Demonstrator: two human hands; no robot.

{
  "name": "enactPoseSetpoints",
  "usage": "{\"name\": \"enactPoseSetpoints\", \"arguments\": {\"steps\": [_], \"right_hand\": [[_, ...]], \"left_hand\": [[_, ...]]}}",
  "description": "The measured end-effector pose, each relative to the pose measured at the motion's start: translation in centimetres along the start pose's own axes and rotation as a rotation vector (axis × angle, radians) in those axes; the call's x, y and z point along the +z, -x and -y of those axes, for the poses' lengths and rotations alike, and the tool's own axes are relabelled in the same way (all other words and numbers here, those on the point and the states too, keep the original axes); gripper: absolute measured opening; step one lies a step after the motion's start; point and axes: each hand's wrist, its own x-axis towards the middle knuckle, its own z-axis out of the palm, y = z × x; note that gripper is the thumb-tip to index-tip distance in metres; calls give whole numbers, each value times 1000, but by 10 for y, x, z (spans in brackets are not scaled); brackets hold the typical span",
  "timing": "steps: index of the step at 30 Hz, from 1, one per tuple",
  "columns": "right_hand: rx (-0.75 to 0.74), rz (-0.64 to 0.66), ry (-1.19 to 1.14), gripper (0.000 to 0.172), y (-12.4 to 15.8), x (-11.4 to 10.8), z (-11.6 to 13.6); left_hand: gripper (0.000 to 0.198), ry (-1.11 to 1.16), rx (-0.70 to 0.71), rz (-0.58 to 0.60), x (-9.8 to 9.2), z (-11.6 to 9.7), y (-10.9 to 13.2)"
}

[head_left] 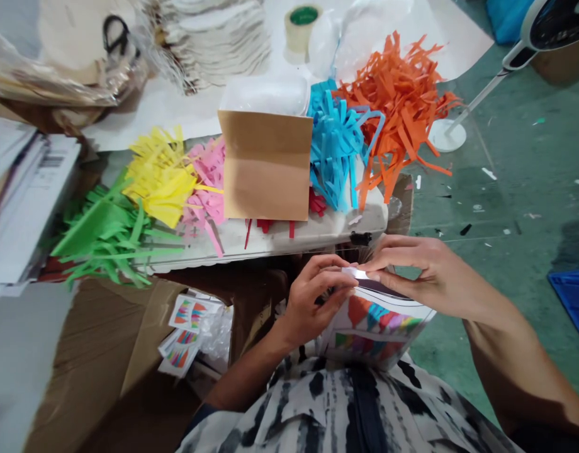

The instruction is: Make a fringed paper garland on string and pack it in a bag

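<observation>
At the front of my body, a printed packet [377, 330] with pictures of coloured tassels lies tilted on my lap. My left hand [313, 296] pinches the left end of its upper edge. Close beside it, my right hand [416, 274] is closed on the same edge, thumb and forefinger at a small white strip [358, 272]. A dark gap shows along the packet's upper edge. Beyond the hands, a brown card [268, 167] leans upright on the table among bundles of cut paper: green [103, 236], yellow [160, 176], pink [208, 179], blue [334, 141] and orange [398, 104].
An open cardboard box [95, 365] at lower left holds printed cards [190, 314]. On the table [199, 248] are stacked white sheets [218, 41], a tape roll [301, 28] and black-handled scissors [116, 34]. A white stand [447, 134] is at right; scraps litter the green floor [497, 207].
</observation>
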Motion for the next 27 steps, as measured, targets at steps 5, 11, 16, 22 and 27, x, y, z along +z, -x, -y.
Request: {"name": "enactPoseSetpoints", "arguments": {"steps": [5,11,16,22,27], "right_hand": [[-42,20,-6,19,0,-6,-4],[-76,19,-23,22,-2,-8,-4],[-100,14,-34,30,-2,-6,0],[-68,42,-21,30,4,-10,0],[-38,92,-29,34,10,-15,4]], "left_hand": [[24,77,13,26,0,2,0],[24,103,-4,10,0,0,0],[29,203,-116,-49,2,2,6],[33,136,-139,112,-4,-4,-1],[29,153,-145,149,-11,-4,-8]]}}
